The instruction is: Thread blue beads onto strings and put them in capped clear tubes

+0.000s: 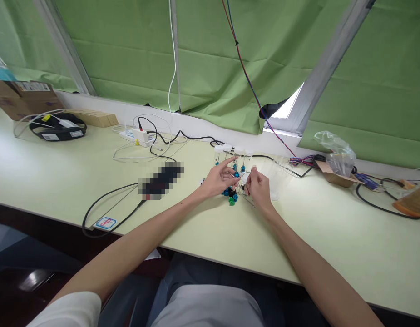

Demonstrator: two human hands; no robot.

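Blue piece [236, 174] in left hand [216, 180], near upright, stem [236, 167] up

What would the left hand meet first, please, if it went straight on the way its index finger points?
The left hand would probably meet a white-topped clear container directly ahead; depth is unclear, so I cannot tell whether they already touch.

A pale table [332, 227] carries a cardboard box [29, 102], black strap [61, 132], power strip [140, 136] and small blue pieces [234, 198].
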